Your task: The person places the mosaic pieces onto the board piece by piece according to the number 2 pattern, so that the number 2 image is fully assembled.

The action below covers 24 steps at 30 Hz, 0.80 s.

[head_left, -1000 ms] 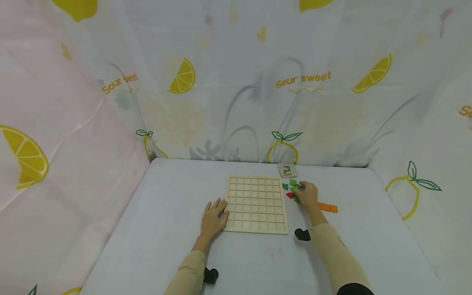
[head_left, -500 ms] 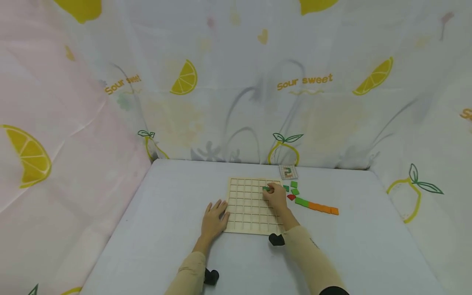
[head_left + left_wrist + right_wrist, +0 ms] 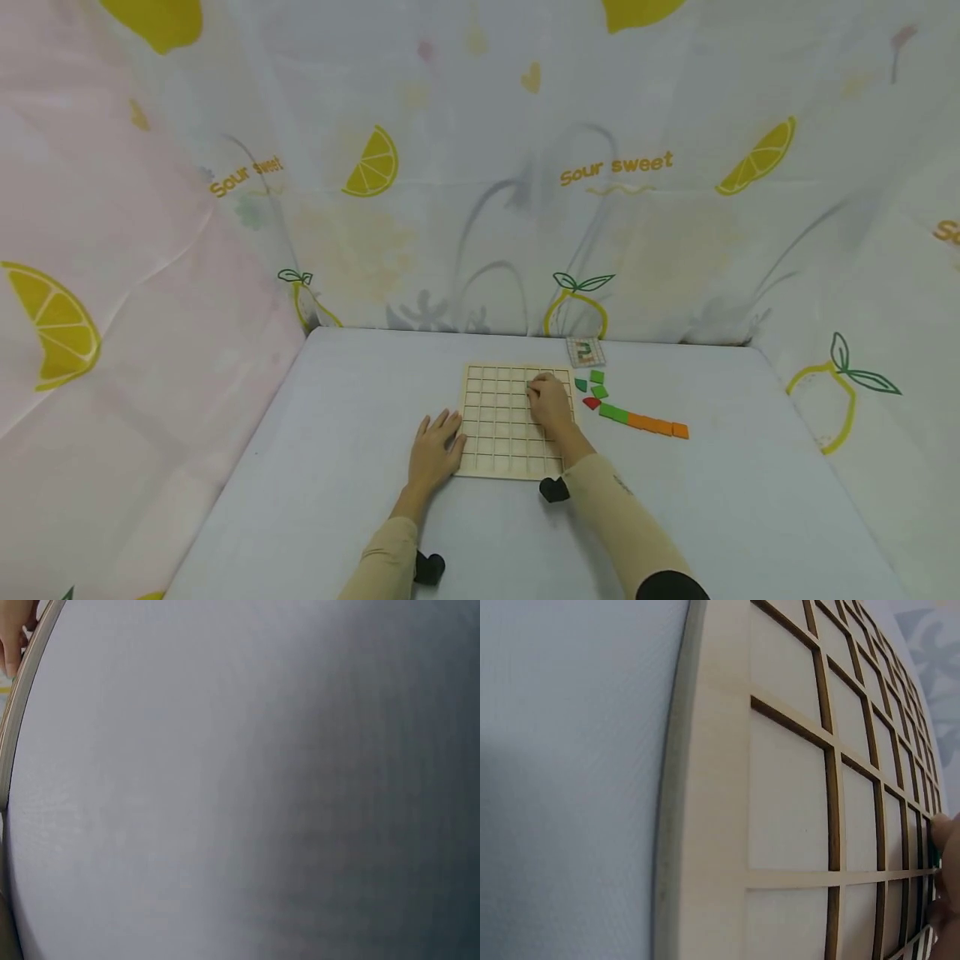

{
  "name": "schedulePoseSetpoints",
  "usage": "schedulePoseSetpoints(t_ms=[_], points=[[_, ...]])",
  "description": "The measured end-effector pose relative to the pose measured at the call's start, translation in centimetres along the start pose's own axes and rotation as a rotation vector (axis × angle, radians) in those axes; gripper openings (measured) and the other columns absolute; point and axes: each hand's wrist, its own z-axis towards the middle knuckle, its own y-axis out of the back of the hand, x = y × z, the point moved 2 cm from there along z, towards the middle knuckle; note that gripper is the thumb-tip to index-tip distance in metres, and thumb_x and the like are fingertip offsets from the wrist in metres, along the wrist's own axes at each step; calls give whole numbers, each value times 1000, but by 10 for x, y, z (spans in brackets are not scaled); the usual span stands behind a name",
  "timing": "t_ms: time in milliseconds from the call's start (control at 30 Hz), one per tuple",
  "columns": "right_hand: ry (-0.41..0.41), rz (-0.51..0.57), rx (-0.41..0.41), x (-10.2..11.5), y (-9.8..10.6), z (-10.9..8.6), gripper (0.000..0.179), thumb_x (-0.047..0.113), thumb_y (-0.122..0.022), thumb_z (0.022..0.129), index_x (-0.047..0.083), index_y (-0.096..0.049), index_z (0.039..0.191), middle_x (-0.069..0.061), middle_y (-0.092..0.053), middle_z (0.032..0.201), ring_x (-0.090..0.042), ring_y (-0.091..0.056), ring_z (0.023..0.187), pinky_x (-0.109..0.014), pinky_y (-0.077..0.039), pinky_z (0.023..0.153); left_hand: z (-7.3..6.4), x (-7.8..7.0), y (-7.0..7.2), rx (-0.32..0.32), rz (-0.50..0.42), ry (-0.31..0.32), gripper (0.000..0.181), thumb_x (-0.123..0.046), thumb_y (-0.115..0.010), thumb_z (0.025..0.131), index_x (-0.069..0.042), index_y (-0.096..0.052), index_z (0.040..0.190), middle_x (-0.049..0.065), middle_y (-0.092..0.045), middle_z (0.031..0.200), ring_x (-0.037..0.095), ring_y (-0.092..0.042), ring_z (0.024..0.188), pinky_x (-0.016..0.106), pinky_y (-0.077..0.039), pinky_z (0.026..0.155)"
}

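Note:
A wooden grid board with square recesses lies on the white table. My left hand rests flat at its left edge, fingers extended and touching the rim. Over the upper right part of the grid, my right hand pinches a small green tile, mostly hidden by the fingers. To the right of the board lie a dark green piece, two light green squares and a red piece.
A row of green tiles and orange tiles runs to the right of the board. Behind it lies a small pattern card. Printed cloth walls stand round the back and sides of the table.
My right hand has picked a green tile from the loose pieces and carried it left over the board, shifting slightly further left in the last half second. My left hand has stayed in place.

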Motion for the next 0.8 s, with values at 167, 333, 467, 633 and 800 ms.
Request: schedulePoseSetpoints(t_ms=[167, 333, 467, 633, 800], points=[[75, -21, 34, -2, 2, -2, 16, 3, -63, 85, -9, -70, 94, -22, -62, 97, -37, -57, 90, -47, -49, 79, 0, 0, -1, -6, -4, 0, 34, -14, -66, 82, 2, -65, 112, 14, -65, 116, 34, -58, 114, 54, -35, 104], [-23, 133, 37, -9, 13, -13, 29, 5, -61, 88, -13, -62, 111, -28, -54, 109, -40, -57, 95, -48, -53, 79, 1, 1, -1, -26, -2, -10, 33, -13, -67, 81, 2, -66, 111, 14, -66, 114, 34, -59, 112, 55, -36, 103], [-110, 160, -25, -23, 32, -20, 26, 6, -58, 90, -12, -63, 109, -29, -58, 106, -40, -58, 93, -48, -54, 77, 1, 0, -1, -23, -10, -13, 34, -13, -67, 81, 2, -66, 111, 14, -66, 115, 34, -59, 113, 55, -36, 103], [-164, 77, -93, -49, 57, -27, 26, 1, -60, 84, -13, -63, 106, -30, -63, 100, -42, -57, 87, -50, -52, 74, 0, 0, 1, -24, -16, -3, 34, -13, -67, 81, 2, -66, 111, 15, -66, 115, 35, -59, 112, 55, -36, 103], [-226, -53, -142, -75, 74, -27, 31, 2, -61, 80, -15, -62, 106, -36, -60, 102, -50, -54, 94, -57, -45, 81, 0, 0, -1, -18, -6, 3, 33, -12, -67, 81, 2, -66, 111, 15, -66, 114, 34, -59, 112, 55, -37, 102]])
